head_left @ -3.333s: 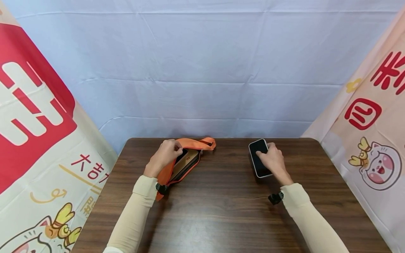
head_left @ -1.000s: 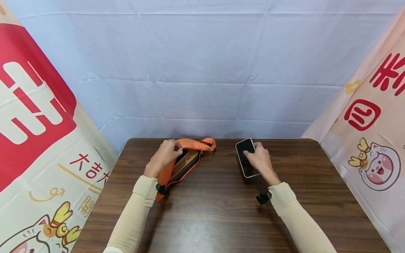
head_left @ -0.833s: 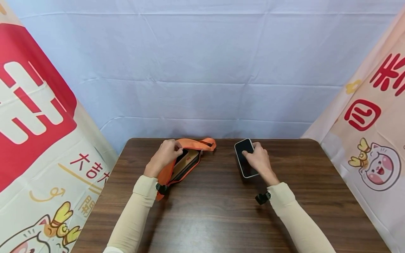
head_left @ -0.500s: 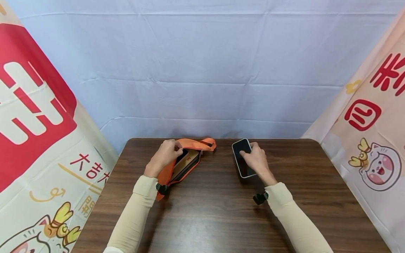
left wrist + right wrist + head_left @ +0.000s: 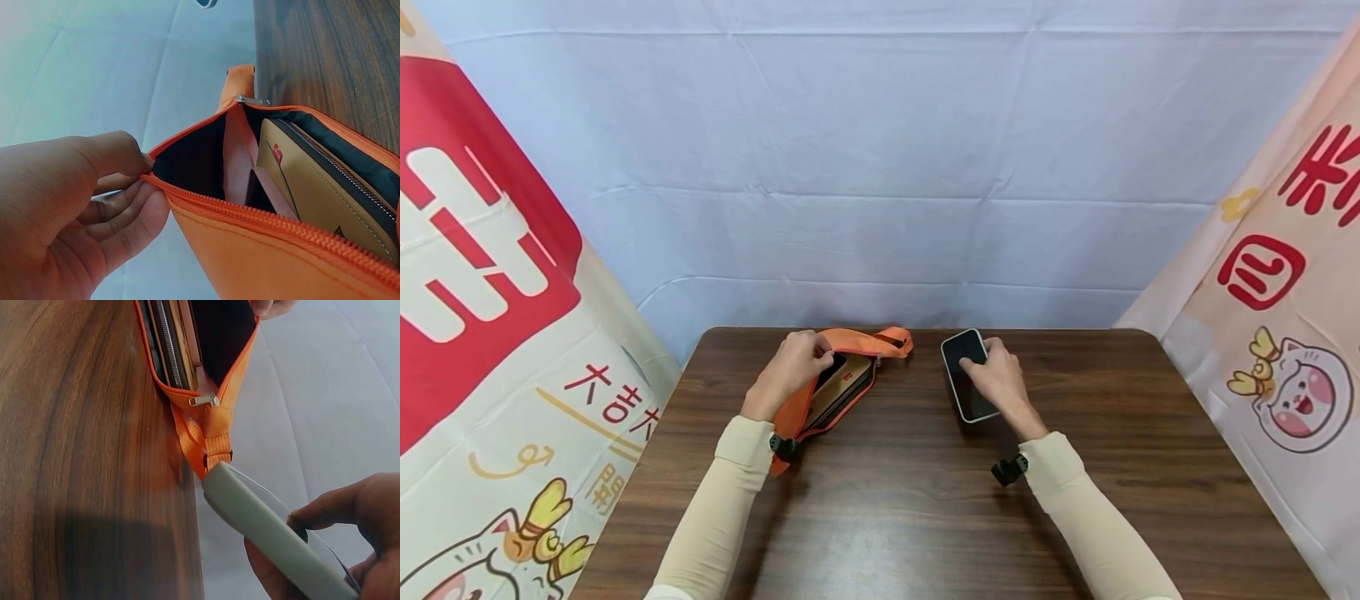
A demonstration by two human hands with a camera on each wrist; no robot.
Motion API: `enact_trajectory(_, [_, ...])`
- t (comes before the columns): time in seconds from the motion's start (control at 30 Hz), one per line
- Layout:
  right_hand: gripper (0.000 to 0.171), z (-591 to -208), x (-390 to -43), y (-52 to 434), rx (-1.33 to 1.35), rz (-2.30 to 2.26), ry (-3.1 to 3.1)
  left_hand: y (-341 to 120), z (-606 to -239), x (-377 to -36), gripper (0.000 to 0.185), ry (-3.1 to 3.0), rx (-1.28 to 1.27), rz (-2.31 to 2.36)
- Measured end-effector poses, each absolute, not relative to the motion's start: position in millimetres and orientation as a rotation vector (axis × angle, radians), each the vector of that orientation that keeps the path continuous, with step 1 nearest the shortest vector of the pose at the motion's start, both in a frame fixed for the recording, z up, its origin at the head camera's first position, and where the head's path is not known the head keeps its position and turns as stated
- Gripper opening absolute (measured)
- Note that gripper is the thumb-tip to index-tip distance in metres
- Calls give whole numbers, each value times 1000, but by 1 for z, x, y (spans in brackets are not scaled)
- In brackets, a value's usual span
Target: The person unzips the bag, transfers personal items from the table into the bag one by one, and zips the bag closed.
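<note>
At the table's back left, my left hand point(image 5: 788, 371) pinches the rim of an orange waist bag point(image 5: 792, 417) between thumb and fingers, and its zipped mouth gapes. Inside, the left wrist view shows a tan zip wallet point(image 5: 319, 181) and a flat pinkish piece point(image 5: 236, 162); the bag's bottom is hidden. My right hand point(image 5: 1003, 383) grips a smartphone point(image 5: 964, 392) by its right side, thumb over the dark screen, the other fingers underneath. Its pale case point(image 5: 269, 528) shows edge-on in the right wrist view. In the head view the phone is right of the bag, apart from it.
The bag's strap point(image 5: 891, 340) and metal zip pull point(image 5: 203, 400) lie at its right end, on the side towards the phone. Dark wood table point(image 5: 910, 500) extends in front of both hands. A pale cloth point(image 5: 880, 167) hangs behind the table's back edge.
My right hand has carried the phone leftwards, closer to the bag. The left hand keeps its pinch on the bag's rim and has stayed in place.
</note>
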State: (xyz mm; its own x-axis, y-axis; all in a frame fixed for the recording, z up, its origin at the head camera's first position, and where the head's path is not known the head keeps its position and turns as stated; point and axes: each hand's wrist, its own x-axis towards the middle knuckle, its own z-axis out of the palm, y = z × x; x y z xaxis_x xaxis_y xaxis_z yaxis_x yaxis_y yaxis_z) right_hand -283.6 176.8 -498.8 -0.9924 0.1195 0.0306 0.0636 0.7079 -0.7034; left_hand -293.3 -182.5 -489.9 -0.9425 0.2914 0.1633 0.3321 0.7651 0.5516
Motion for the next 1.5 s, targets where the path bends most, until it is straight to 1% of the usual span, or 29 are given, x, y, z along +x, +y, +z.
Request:
enact_trajectory(1.1, [51, -506, -282, 148, -124, 1267, -2813, -182, -490, -294, 13, -2890, -527, -901])
enact_trajectory(1.5, [52, -509, -280, 136, -101, 1248, -2816, -182, -490, -292, 15, -2889, -530, -900])
